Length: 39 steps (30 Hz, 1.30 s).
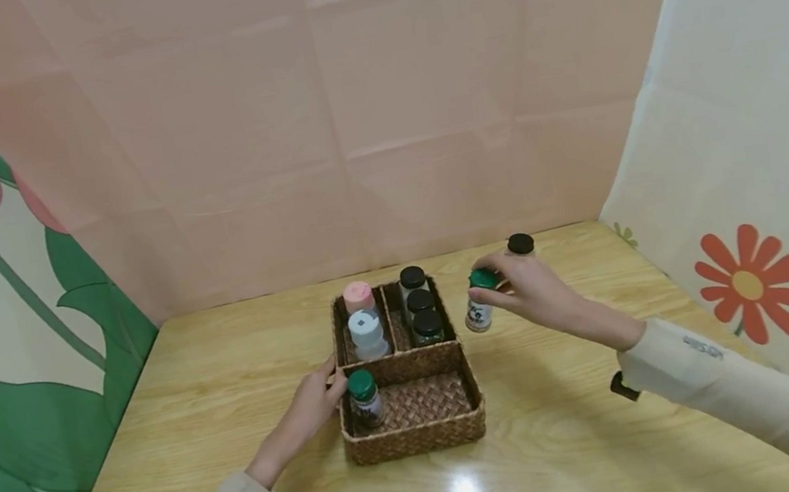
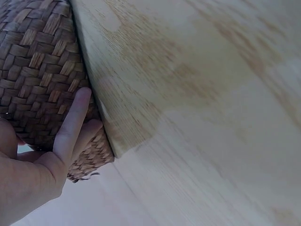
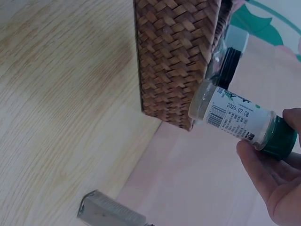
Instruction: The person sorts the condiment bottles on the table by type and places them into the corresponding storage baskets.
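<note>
A brown woven basket (image 1: 415, 442) with three compartments stands on the table. My left hand (image 1: 315, 396) grips its left side near the divider; in the left wrist view, the fingers (image 2: 70, 127) lie along the outer wall. My right hand (image 1: 533, 289) pinches the green cap of a spice jar (image 1: 480, 314), just right of the basket. The jar is nearly upright, and its printed label (image 3: 235, 115) shows in the right wrist view. Another green-capped spice jar (image 1: 366, 401) stands in the front compartment's left end.
The back-left compartment holds a pink-capped bottle (image 1: 359, 295) and a white-capped bottle (image 1: 367, 330). Three black-capped jars (image 1: 421, 301) line the back-right one. Behind my right hand stands another black-capped jar (image 1: 520, 244). Printed cloths (image 1: 420, 108) surround the wooden table (image 1: 230, 370).
</note>
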Motion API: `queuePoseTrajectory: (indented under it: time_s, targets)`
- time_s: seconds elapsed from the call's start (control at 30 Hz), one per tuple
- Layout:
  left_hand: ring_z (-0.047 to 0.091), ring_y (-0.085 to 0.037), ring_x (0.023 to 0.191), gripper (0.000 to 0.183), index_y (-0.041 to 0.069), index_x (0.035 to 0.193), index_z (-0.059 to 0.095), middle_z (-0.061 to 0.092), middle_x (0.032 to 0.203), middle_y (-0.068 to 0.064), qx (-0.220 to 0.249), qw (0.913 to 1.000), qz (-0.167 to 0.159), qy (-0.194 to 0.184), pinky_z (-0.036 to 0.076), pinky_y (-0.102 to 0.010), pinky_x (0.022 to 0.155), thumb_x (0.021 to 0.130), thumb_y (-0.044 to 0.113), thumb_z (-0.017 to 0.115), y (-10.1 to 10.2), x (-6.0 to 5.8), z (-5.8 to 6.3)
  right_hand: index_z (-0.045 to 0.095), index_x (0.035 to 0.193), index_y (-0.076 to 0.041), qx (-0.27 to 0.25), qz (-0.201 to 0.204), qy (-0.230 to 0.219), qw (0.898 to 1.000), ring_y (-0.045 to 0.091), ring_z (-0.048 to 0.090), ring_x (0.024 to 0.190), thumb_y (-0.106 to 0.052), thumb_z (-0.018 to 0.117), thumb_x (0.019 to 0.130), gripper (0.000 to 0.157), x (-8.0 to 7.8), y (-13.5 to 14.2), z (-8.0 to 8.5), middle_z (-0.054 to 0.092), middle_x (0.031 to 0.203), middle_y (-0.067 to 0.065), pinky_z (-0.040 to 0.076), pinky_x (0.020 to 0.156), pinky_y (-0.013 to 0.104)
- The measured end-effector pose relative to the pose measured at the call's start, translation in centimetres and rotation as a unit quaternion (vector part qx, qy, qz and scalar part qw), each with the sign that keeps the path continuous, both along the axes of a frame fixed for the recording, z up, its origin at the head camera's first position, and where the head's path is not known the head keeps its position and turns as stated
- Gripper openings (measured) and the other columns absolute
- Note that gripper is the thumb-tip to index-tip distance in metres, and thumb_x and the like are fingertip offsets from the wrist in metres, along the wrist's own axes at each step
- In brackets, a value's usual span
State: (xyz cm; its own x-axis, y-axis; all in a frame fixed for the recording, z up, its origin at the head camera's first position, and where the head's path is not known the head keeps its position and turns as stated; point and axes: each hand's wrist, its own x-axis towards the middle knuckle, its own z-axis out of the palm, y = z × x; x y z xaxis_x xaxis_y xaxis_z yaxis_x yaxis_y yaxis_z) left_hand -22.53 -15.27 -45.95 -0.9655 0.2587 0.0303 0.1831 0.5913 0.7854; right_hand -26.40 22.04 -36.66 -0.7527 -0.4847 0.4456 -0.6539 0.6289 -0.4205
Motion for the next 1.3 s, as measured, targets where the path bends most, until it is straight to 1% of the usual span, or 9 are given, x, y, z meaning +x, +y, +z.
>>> queuePoseTrajectory:
  time_s: [0.1, 0.17, 0.27, 0.4, 0.5, 0.63, 0.93, 1.13, 1.3]
  targets:
    - [0.030, -0.010, 0.040, 0.056, -0.005, 0.153, 0.027, 0.065, 0.087, -0.021, 0.004, 1.0000, 0.001, 0.001, 0.032, -0.026, 0.041, 0.105, 0.020, 0.041, 0.0, 0.0, -0.1, 0.064, 0.119, -0.004, -0.008, 0.005, 0.004, 1.000, 0.012, 0.066, 0.084, -0.030, 0.068, 0.095, 0.035, 0.3, -0.2, 0.1, 0.065, 0.098, 0.000, 0.057, 0.072, 0.030]
    - [0.031, -0.010, 0.040, 0.056, -0.004, 0.154, 0.027, 0.066, 0.091, -0.020, 0.007, 1.0000, 0.002, -0.001, 0.032, -0.026, 0.041, 0.105, 0.021, 0.042, 0.0, 0.0, -0.1, 0.064, 0.119, -0.006, -0.013, 0.007, 0.007, 1.000, 0.012, 0.066, 0.084, -0.030, 0.069, 0.095, 0.035, 0.5, -0.4, 0.3, 0.065, 0.098, -0.001, 0.057, 0.072, 0.030]
    - [0.034, -0.011, 0.041, 0.056, -0.004, 0.154, 0.027, 0.062, 0.075, -0.016, 0.007, 1.0000, 0.001, -0.004, 0.035, -0.026, 0.042, 0.105, 0.021, 0.041, 0.0, 0.0, -0.1, 0.064, 0.121, -0.006, -0.020, 0.008, 0.016, 1.000, 0.012, 0.066, 0.085, -0.029, 0.070, 0.094, 0.036, 0.8, -0.7, 0.4, 0.066, 0.099, -0.001, 0.057, 0.072, 0.030]
    - [0.038, -0.010, 0.043, 0.055, -0.006, 0.152, 0.028, 0.054, 0.057, -0.007, 0.003, 0.9999, -0.003, 0.012, 0.035, -0.026, 0.043, 0.105, 0.018, 0.042, -0.1, 0.0, -0.1, 0.065, 0.123, -0.005, -0.026, 0.015, 0.031, 0.999, 0.013, 0.066, 0.085, -0.026, 0.072, 0.093, 0.037, 1.1, -1.0, 0.6, 0.067, 0.099, -0.001, 0.057, 0.071, 0.029]
    - [0.036, -0.010, 0.043, 0.056, -0.005, 0.153, 0.028, 0.053, 0.057, -0.004, 0.002, 0.9999, -0.004, 0.015, 0.033, -0.025, 0.042, 0.104, 0.017, 0.043, -0.1, 0.0, -0.1, 0.065, 0.123, -0.005, -0.031, 0.025, 0.039, 0.998, 0.012, 0.066, 0.085, -0.024, 0.073, 0.092, 0.037, 1.4, -1.3, 0.7, 0.067, 0.099, -0.001, 0.057, 0.071, 0.029]
    - [0.032, -0.010, 0.042, 0.056, -0.002, 0.154, 0.027, 0.053, 0.058, -0.006, 0.004, 1.0000, -0.004, 0.006, 0.032, -0.025, 0.042, 0.104, 0.018, 0.042, -0.1, 0.1, -0.2, 0.064, 0.124, -0.006, -0.035, 0.040, 0.040, 0.998, 0.010, 0.065, 0.087, -0.023, 0.073, 0.092, 0.037, 1.9, -1.9, 0.8, 0.067, 0.100, -0.003, 0.057, 0.072, 0.030]
    - [0.026, -0.010, 0.040, 0.056, -0.003, 0.154, 0.026, 0.038, 0.046, 0.000, 0.006, 0.9999, -0.011, 0.004, 0.030, -0.026, 0.041, 0.106, 0.020, 0.042, -0.1, 0.1, -0.1, 0.063, 0.127, -0.006, -0.036, 0.051, 0.024, 0.998, 0.013, 0.066, 0.090, -0.027, 0.072, 0.093, 0.040, 2.5, -3.3, 0.9, 0.067, 0.107, 0.000, 0.056, 0.075, 0.029]
    - [0.025, -0.011, 0.041, 0.056, -0.003, 0.154, 0.026, 0.038, 0.046, 0.001, 0.002, 0.9999, -0.012, -0.001, 0.029, -0.026, 0.041, 0.106, 0.021, 0.042, -0.1, 0.2, 0.0, 0.064, 0.127, -0.006, -0.021, 0.047, 0.025, 0.998, 0.012, 0.065, 0.090, -0.029, 0.072, 0.092, 0.042, 2.8, -4.3, 0.9, 0.067, 0.110, 0.003, 0.057, 0.074, 0.033]
    - [0.025, -0.010, 0.041, 0.057, -0.003, 0.154, 0.025, 0.039, 0.047, 0.000, -0.002, 0.9999, -0.010, -0.004, 0.029, -0.026, 0.041, 0.106, 0.021, 0.041, -0.1, 0.1, 0.0, 0.065, 0.125, -0.005, -0.023, 0.058, 0.024, 0.998, 0.010, 0.065, 0.089, -0.028, 0.073, 0.092, 0.041, 2.9, -5.4, 0.4, 0.066, 0.108, 0.003, 0.057, 0.073, 0.029]
